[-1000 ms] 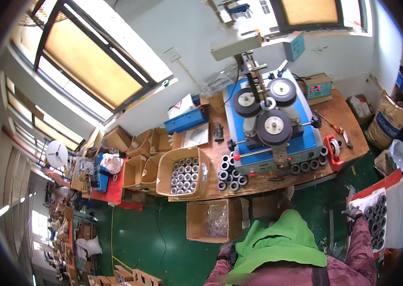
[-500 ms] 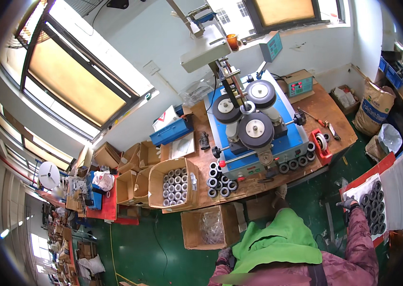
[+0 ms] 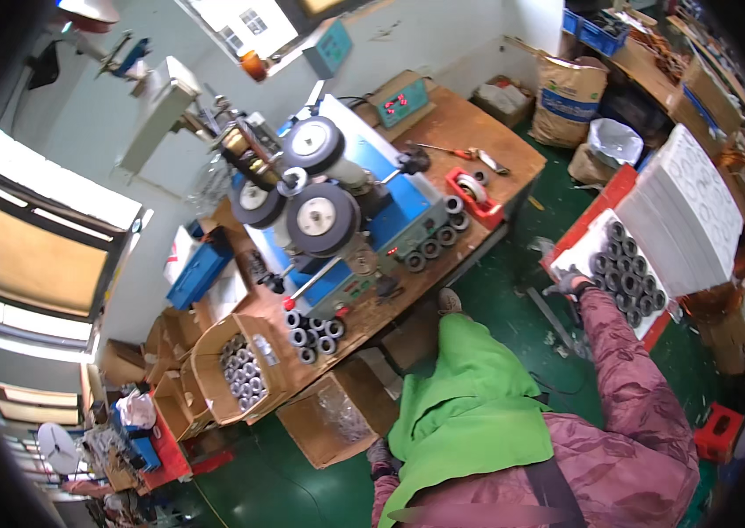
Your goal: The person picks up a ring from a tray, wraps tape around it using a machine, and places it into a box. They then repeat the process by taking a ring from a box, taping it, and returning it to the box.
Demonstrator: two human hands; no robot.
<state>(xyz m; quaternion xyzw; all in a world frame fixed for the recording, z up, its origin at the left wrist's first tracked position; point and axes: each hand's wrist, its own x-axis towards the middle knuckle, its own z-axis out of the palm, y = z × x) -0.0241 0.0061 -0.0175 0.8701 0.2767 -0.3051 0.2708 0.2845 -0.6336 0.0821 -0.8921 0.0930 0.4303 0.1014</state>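
My right hand (image 3: 571, 284), gloved, rests at the near corner of the red-edged tray (image 3: 605, 207) of dark ring cores (image 3: 623, 264) on my right; whether its fingers close on anything I cannot tell. The left hand (image 3: 378, 454) hangs low by my apron, its grip hidden. The cores look dense, rigid and smooth (wound metal, probably), best pinched across the rim. I count roughly fifteen on the tray, about six beside the blue winding machine (image 3: 337, 220), and five along the bench front.
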